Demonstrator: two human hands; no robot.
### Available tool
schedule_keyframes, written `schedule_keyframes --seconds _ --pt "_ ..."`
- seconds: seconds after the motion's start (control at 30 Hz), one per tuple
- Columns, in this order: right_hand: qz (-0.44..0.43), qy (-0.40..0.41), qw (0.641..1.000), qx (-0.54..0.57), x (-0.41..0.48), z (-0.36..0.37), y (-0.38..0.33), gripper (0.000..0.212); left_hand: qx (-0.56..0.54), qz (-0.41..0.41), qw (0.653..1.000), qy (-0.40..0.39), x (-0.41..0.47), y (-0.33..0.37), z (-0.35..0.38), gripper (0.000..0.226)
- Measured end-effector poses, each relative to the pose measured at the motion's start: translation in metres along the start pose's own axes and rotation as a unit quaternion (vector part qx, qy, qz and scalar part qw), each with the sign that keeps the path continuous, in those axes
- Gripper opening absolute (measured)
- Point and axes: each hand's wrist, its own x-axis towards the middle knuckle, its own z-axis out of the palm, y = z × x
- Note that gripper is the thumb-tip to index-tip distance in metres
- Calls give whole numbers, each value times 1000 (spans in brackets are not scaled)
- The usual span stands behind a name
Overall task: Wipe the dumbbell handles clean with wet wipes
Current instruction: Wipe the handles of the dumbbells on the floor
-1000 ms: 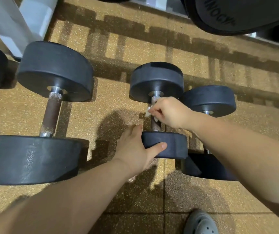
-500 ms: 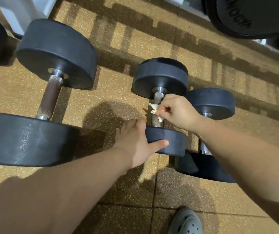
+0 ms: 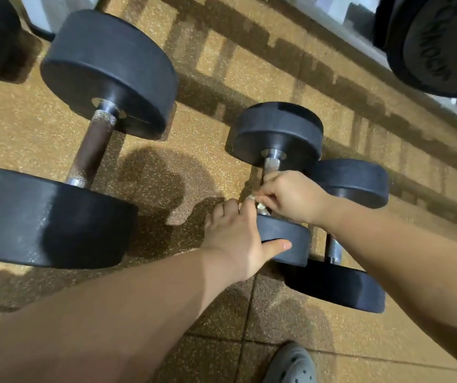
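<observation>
Three dumbbells, two hands, one wipe. Left hand (image 3: 238, 239) grips the near head of the middle dumbbell (image 3: 274, 131), thumb spread; right hand (image 3: 290, 197), just beyond it, pinches the crumpled wet wipe (image 3: 260, 206) against its handle (image 3: 271, 164). Large dumbbell (image 3: 92, 145) lies left of the left hand, third dumbbell (image 3: 351, 181) under the right wrist.

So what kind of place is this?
Probably a gym: a big dumbbell and a small dumbbell lie on speckled rubber floor tiles, with a third dumbbell right beside them.
</observation>
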Motion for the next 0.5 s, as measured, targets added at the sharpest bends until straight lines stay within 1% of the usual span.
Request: schedule_keyframes --seconds 0.03,0.07,0.13,0.17,0.23,0.27,0.3,0.37,0.43,0.47,0.5 --pt "-15 -9 1000 -5 0 -2 -1 16 -4 2 1000 0 0 -1 0 95" --pt "-17 5 1000 -10 4 -3 0 15 -6 3 1000 0 0 -1 1 96" --pt "27 78 996 -29 14 -3 9 14 -7 3 1000 -4 0 -2 1 100" --pt "67 118 990 -35 18 -2 13 14 -6 4 1000 -7 1 -2 1 102" --pt "126 176 976 11 19 3 18 15 -5 6 1000 -8 1 -2 0 102" --pt "129 187 972 61 16 7 18 16 -5 6 1000 -9 2 -3 0 102" --pt "115 176 971 116 11 11 15 16 -4 7 1000 -12 2 -3 -1 101" --pt "67 114 974 183 -4 16 8 15 -5 11 1000 -14 3 -4 -1 100" --pt "26 52 981 185 -14 16 4 14 -7 15 1000 -15 3 -4 -1 100" --pt "17 39 983 178 -13 15 5 13 -9 15 1000 -17 3 -4 0 101" --pt "17 44 985 166 -9 14 7 12 -14 13 1000 -18 3 -5 1 101"
